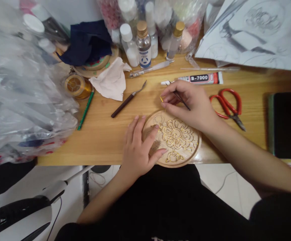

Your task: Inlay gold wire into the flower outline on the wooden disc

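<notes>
A round wooden plate (pixel 198 140) lies at the table's front edge, with a flower outlined in gold wire (pixel 177 134) and drawn lines on its left part. My left hand (pixel 139 147) rests with spread fingers on the plate's left side. Over the far rim, my right hand (pixel 185 100) is closed, pinching a short piece of gold wire (pixel 161 99) between thumb and fingers. A slender dark tool (pixel 182 100), perhaps tweezers, also sits in this hand; its exact kind is unclear.
Red-handled pliers (pixel 227 103) and a B-7000 glue tube (pixel 200 78) lie right. Left are a palette knife (pixel 127 101), green pencil (pixel 86 110), gold wire spool (pixel 77 86) and plastic bags (pixel 27 93). Bottles (pixel 143 43) stand behind; a black tablet-like slab (pixel 289 125) lies far right.
</notes>
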A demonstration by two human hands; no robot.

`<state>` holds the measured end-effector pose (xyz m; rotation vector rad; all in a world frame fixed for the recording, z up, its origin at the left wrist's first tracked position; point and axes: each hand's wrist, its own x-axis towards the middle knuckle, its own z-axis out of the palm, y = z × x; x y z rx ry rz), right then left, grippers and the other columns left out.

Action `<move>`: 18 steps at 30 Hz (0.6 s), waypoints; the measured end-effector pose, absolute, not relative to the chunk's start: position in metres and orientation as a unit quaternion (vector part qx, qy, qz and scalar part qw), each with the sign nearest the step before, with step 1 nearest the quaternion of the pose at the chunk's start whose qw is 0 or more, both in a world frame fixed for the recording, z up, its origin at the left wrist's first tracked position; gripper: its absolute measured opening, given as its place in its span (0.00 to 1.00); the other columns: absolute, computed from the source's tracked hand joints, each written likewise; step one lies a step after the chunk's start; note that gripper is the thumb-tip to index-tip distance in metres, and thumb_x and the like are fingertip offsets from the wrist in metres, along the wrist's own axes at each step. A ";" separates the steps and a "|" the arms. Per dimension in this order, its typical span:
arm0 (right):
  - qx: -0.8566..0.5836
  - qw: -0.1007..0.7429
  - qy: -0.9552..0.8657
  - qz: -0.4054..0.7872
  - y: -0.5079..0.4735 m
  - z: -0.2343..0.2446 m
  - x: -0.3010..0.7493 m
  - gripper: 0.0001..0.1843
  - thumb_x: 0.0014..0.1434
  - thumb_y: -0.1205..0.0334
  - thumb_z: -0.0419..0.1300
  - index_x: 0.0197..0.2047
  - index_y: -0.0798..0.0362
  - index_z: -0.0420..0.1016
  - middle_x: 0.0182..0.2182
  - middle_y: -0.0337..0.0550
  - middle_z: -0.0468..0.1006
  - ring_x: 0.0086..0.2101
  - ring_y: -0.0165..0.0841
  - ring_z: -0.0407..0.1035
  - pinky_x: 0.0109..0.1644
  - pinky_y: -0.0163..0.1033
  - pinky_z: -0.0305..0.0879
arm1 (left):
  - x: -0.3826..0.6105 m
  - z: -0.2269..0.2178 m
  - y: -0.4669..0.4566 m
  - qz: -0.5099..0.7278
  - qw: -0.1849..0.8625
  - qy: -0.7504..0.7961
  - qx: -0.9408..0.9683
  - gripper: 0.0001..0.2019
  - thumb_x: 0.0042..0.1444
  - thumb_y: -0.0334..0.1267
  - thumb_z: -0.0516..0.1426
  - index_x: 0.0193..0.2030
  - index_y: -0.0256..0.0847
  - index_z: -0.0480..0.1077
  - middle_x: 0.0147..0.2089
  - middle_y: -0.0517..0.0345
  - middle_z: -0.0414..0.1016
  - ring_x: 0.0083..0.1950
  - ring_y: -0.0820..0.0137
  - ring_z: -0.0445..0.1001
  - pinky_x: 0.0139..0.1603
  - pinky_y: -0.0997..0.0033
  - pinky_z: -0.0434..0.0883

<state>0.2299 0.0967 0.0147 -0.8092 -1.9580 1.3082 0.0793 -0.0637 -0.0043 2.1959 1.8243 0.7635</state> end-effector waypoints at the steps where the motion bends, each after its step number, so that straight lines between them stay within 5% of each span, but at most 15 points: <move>1: -0.306 0.322 -0.746 0.497 0.097 0.014 0.230 0.07 0.56 0.66 0.64 0.38 0.52 0.71 0.32 0.36 0.72 0.32 0.28 0.70 0.37 0.36 0.70 | 0.079 -0.005 -0.064 0.259 0.091 0.614 0.740 0.25 0.64 0.51 0.54 0.62 0.38 0.64 0.70 0.37 0.52 0.71 0.44 0.52 0.67 0.39 0.57; 18: -0.309 0.320 -0.745 0.497 0.097 0.015 0.229 0.07 0.55 0.68 0.63 0.37 0.52 0.70 0.30 0.36 0.73 0.31 0.28 0.71 0.36 0.35 0.71 | 0.077 0.000 -0.063 0.230 0.108 0.625 0.738 0.30 0.65 0.55 0.50 0.67 0.38 0.59 0.70 0.36 0.48 0.73 0.44 0.48 0.69 0.40 0.53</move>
